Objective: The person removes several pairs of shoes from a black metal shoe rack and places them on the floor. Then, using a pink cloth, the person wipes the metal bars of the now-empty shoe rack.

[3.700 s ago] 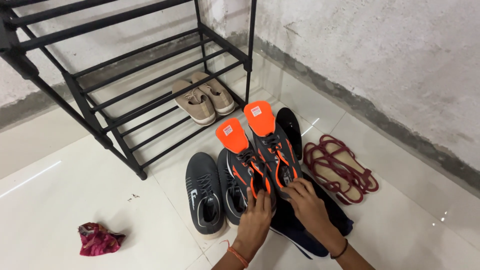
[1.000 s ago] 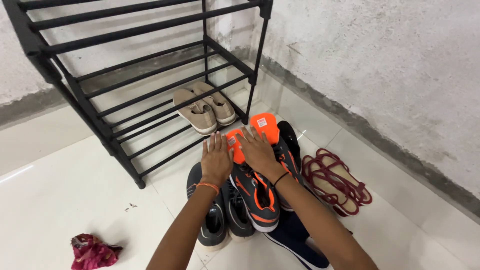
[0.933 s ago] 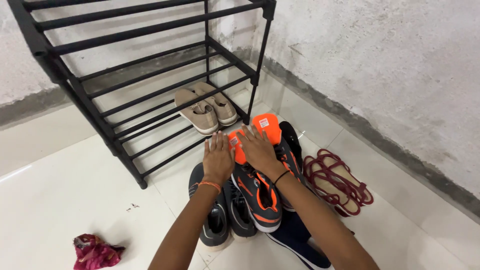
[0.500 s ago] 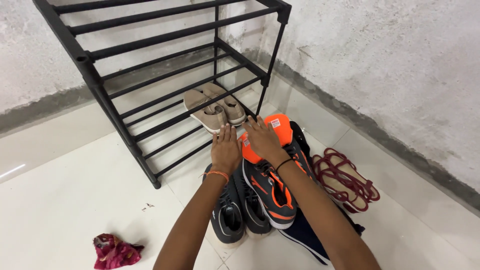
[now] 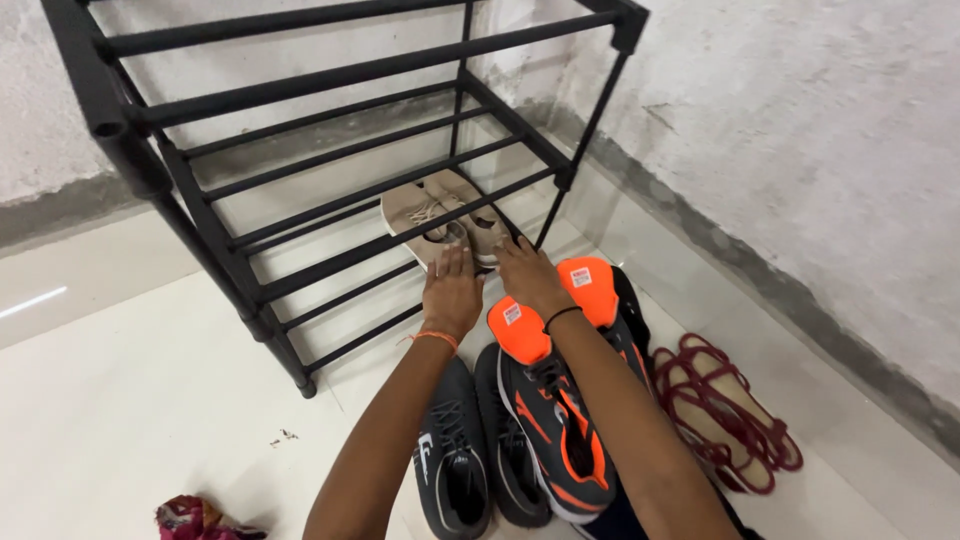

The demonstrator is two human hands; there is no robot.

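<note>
Both my hands reach forward to the pair of beige shoes lying on the lowest bars of the black shoe rack. My left hand touches the heel of the left beige shoe, fingers together and flat. My right hand sits at the heel of the right beige shoe. Neither hand grips anything that I can see. Under my right forearm lie two grey and orange sports shoes with orange insoles sticking out.
A pair of dark grey sneakers lies on the white tiled floor under my left forearm. Maroon strappy sandals lie to the right near the rough wall. A crumpled red cloth is at the bottom left.
My hands left the orange insoles and moved forward to the beige shoes on the rack. The view has shifted closer to the rack.
</note>
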